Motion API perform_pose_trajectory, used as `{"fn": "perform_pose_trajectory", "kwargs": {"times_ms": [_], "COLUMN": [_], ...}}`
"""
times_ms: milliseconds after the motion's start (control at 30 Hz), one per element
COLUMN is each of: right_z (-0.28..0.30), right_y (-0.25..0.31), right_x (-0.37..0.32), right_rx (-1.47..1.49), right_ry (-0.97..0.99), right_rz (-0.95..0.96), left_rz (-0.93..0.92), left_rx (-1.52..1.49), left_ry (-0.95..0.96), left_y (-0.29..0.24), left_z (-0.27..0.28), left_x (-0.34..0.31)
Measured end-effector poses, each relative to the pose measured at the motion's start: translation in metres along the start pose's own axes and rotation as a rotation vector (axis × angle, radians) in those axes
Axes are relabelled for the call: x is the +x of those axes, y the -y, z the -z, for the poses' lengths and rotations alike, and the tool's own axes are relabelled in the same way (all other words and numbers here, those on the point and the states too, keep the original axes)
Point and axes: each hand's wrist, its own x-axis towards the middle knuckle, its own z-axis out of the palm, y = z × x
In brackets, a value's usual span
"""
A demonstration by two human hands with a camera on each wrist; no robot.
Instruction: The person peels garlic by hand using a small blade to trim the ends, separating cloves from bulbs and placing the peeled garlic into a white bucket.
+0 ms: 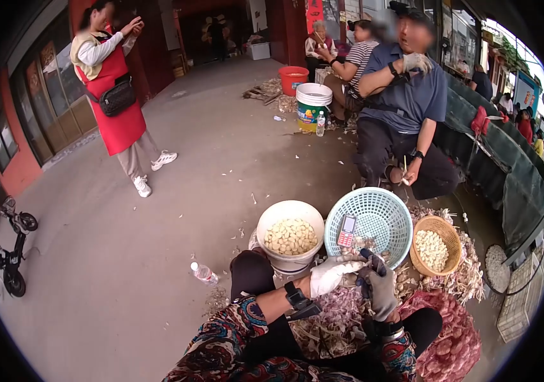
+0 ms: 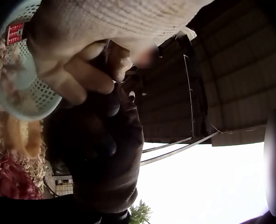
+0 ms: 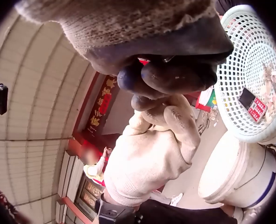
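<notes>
My left hand (image 1: 337,274), in a white glove, has its fingers curled round a pale garlic piece (image 2: 120,64). Against its fingertips is my right hand (image 1: 380,293), in a grey glove with dark-coated fingers. The right fingers are curled too, and a small shiny thing (image 3: 168,59) glints between them, mostly hidden. Both hands are over loose garlic skins (image 1: 332,318), just in front of a light blue basket (image 1: 383,213) with a phone (image 1: 347,230) in it. A white bucket (image 1: 291,237) of peeled cloves stands to the left of the basket.
An orange basket (image 1: 436,245) of cloves is at the right, above a red net bag (image 1: 444,337). A plastic bottle (image 1: 204,274) lies left of my knee. One person in blue (image 1: 402,95) sits opposite; another in a red apron (image 1: 116,95) stands at the left.
</notes>
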Motion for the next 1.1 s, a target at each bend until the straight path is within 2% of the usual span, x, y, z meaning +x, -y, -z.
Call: {"fn": "perform_pose_trajectory", "kwargs": {"times_ms": [67,100,133,167,233,267,300,333,367,433,467,500,533,567,600,633,667,700,733,767,800,833,867,900,933,967,1033,1100], "right_z": [-0.006,0.005,0.019,0.018,0.051,0.069,0.055,0.041,0.025,0.030,0.030,0.027,0.024,0.037,0.019,0.037,0.040,0.031,0.030,0.039,0.034,0.035,0.041,0.040,0.040,0.040,0.043,0.041], "right_y": [0.010,0.000,-0.013,-0.018,-0.038,-0.068,-0.044,-0.020,-0.009,-0.013,-0.008,0.000,0.004,-0.013,0.013,-0.011,-0.016,0.001,0.007,-0.014,0.003,0.008,0.001,-0.006,0.002,0.012,0.004,0.004], "right_x": [-0.003,0.003,0.007,0.010,0.018,0.027,0.014,-0.001,-0.008,-0.008,-0.014,-0.018,-0.021,-0.016,-0.026,-0.014,-0.009,-0.013,-0.015,-0.012,-0.016,-0.019,-0.018,-0.019,-0.021,-0.022,-0.023,-0.024], "right_rx": [0.018,-0.117,-0.248,-0.346,-0.438,-0.573,-0.650,-0.728,-0.677,-0.867,-0.891,-0.894,-0.898,-0.843,-0.800,-0.646,-0.532,-0.443,-0.433,-0.420,-0.491,-0.490,-0.553,-0.456,-0.482,-0.540,-0.561,-0.476], "right_ry": [-0.028,-0.025,-0.035,-0.141,-0.122,-0.258,-0.165,-0.070,-0.230,-0.189,-0.160,-0.161,-0.158,-0.183,-0.214,-0.202,-0.160,-0.115,-0.093,-0.151,-0.058,-0.023,-0.022,-0.050,0.001,0.067,0.113,0.119], "right_rz": [-0.027,0.014,0.059,0.076,-0.092,0.028,0.033,0.036,-0.008,0.039,0.049,0.019,-0.012,-0.017,0.009,-0.038,0.022,-0.129,-0.184,-0.078,-0.096,-0.156,-0.143,-0.091,-0.156,-0.283,-0.178,-0.199], "left_rz": [-0.033,-0.150,-0.135,-0.126,-0.101,-0.124,-0.150,-0.166,-0.162,-0.007,0.017,-0.089,-0.090,-0.046,-0.072,-0.016,-0.022,-0.006,-0.026,-0.009,0.005,0.004,-0.035,-0.043,-0.074,-0.028,-0.052,-0.097], "left_rx": [0.027,0.116,0.133,0.085,-0.001,-0.019,-0.041,-0.050,-0.046,-0.675,-0.194,-0.072,-0.144,-0.115,-0.023,-0.112,-0.092,-0.095,0.037,0.132,0.169,0.199,0.202,0.268,0.304,0.401,0.455,0.492], "left_ry": [-0.014,-0.117,-0.077,-0.066,-0.060,-0.104,-0.148,-0.065,-0.067,0.648,0.028,0.094,0.081,-0.011,-0.040,0.010,-0.041,0.032,-0.137,-0.162,-0.190,-0.182,-0.125,-0.159,-0.110,-0.119,-0.145,-0.092], "left_y": [0.006,0.008,0.011,0.015,0.021,0.018,0.012,0.005,0.007,0.019,0.028,0.019,0.016,0.026,0.012,0.014,0.019,0.013,0.016,0.006,0.004,0.005,-0.001,-0.003,-0.003,-0.008,-0.014,-0.010], "left_z": [0.006,0.000,0.009,0.015,0.030,0.024,0.007,-0.007,0.001,0.030,0.033,0.014,0.008,0.025,0.003,0.010,0.013,0.010,0.004,-0.005,-0.007,-0.003,-0.009,-0.013,-0.013,-0.019,-0.032,-0.026], "left_x": [0.005,0.003,0.007,0.011,0.023,0.020,0.013,0.003,0.006,0.018,0.023,0.011,0.006,0.018,0.002,0.003,0.006,0.002,0.001,-0.006,-0.007,-0.007,-0.013,-0.015,-0.016,-0.020,-0.029,-0.027]}}
